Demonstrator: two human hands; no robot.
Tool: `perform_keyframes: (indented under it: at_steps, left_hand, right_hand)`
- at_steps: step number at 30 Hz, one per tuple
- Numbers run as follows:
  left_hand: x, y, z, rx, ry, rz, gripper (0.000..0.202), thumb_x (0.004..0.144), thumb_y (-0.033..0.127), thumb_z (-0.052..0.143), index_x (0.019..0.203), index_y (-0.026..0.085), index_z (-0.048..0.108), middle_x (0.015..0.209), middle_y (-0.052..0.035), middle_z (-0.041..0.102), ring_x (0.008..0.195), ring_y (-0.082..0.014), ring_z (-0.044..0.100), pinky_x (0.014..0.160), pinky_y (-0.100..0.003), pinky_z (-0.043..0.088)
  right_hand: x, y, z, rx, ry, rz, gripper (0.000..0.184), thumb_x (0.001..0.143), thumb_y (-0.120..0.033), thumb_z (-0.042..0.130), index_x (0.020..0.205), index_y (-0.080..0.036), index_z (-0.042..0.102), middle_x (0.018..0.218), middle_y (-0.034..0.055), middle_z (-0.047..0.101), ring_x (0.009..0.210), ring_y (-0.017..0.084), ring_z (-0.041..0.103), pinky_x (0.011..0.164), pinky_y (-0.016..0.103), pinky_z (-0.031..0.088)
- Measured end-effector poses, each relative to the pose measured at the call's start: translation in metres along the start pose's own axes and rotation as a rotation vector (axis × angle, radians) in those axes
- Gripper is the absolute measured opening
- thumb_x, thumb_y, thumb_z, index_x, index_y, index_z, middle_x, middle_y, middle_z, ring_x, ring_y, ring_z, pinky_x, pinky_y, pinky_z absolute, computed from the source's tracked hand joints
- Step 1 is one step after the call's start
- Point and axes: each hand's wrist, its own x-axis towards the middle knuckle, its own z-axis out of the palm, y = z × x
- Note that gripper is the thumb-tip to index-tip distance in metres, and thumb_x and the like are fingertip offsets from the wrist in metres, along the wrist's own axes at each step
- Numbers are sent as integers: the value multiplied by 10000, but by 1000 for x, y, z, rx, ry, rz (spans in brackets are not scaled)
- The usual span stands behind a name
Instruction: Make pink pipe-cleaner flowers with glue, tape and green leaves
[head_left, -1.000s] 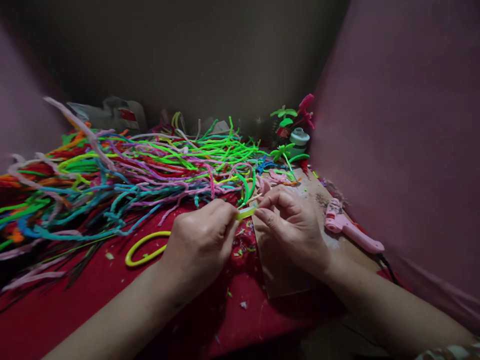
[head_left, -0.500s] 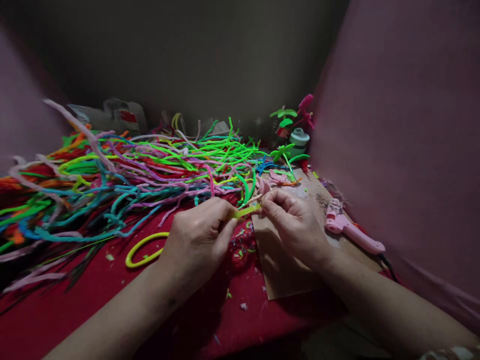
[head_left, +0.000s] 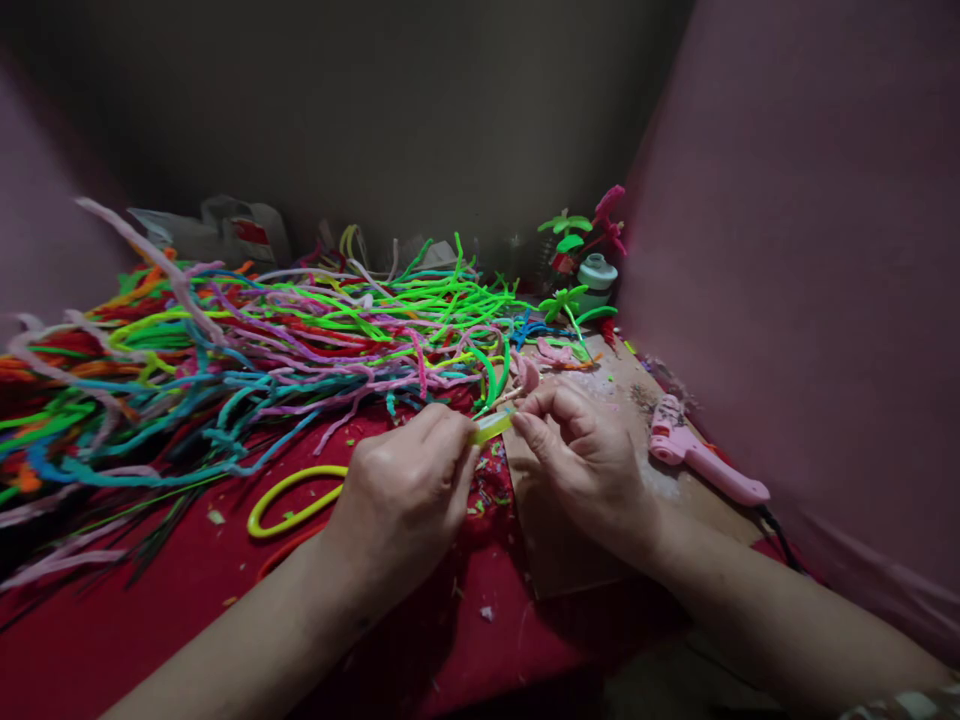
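A short, glossy yellow-green strip (head_left: 493, 427), perhaps tape, spans the small gap between my hands. My left hand (head_left: 412, 475) is closed, pinching its left end between thumb and fingers. Thumb and forefinger of my right hand (head_left: 585, 450) pinch together at the strip's other end. Just behind the fingertips lie a pale pink curled piece (head_left: 527, 375) and green curved fuzzy pieces (head_left: 495, 378). A smooth yellow loop (head_left: 296, 497) shows beside my left wrist, with a red-orange curved piece (head_left: 296, 548) partly hidden under the forearm.
Many-coloured pipe cleaners (head_left: 300, 340) are heaped at left and centre. A brown board (head_left: 570, 560) lies under my right hand, with a pink glue gun (head_left: 701, 460) on its right. Green fuzzy flowers (head_left: 564, 303) and a jar (head_left: 597, 275) stand behind. Scraps litter the red cloth (head_left: 420, 640).
My left hand has turned slightly, and the strip now looks wider, its pale inner side showing. The red-orange piece has come into view beside my left forearm.
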Motion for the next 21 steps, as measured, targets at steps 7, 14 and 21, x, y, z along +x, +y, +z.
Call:
perform_keyframes:
  at_steps: [7,14,21]
  left_hand:
    - [4,1,-1,-30,21,-7,163,827,129,508,709,125,620,605,-6,562,526,-103,525,514,-219,383]
    - [4,-1,-2,-59,35,-15,145,812,120,511,713,130,616,622,-4,582,545,-95,538,531,-202,388]
    - [10,-2,-8,-215,2,-207,107,770,157,556,711,138,643,595,9,615,502,-81,528,500,-193,370]
  right_hand:
    - [-1,0,0,19,-73,55,126,875,-179,451,753,-170,481,729,9,477,680,128,441,664,284,374]
    - [3,4,-1,207,-55,261,150,857,-251,491,725,-180,480,682,-11,462,643,118,415,623,268,360]
    - [9,13,1,530,-64,440,197,802,-338,565,709,-169,525,711,5,506,677,128,456,657,281,383]
